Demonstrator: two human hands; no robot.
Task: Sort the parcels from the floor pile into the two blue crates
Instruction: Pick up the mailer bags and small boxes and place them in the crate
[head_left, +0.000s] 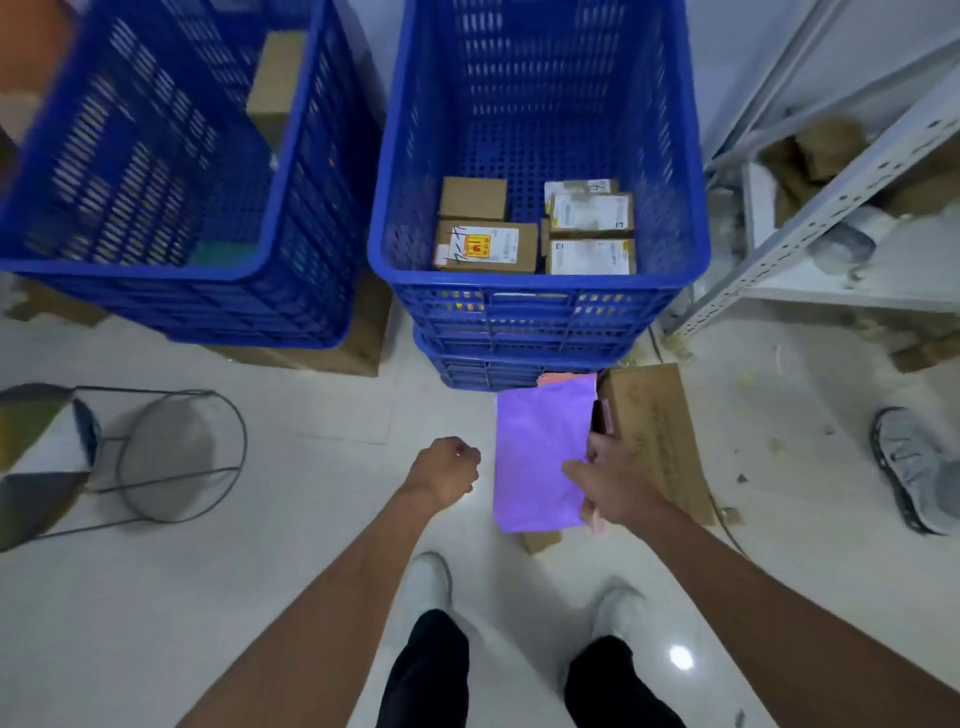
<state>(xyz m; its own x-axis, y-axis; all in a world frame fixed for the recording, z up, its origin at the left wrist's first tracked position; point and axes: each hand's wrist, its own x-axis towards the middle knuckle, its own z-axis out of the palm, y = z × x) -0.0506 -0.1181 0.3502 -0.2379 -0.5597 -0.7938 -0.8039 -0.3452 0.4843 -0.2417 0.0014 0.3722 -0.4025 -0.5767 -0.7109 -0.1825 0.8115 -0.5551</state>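
- Your left hand (448, 470) hung curled in a loose fist, holding nothing.
- Your right hand (613, 480) pinched the purple mailer (537, 457) by its right edge, above the floor before the crates.
- The right crate (537, 283) held several boxes (488, 247); the left crate (171, 270) stood beside it.

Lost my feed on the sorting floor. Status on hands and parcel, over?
Right hand gripping purple mailer, held low in front of right crate. Left hand closed, empty. Brown carton beside the mailer; path up to the crate open.

Glossy white floor (291, 597), grey shelving (852, 202)
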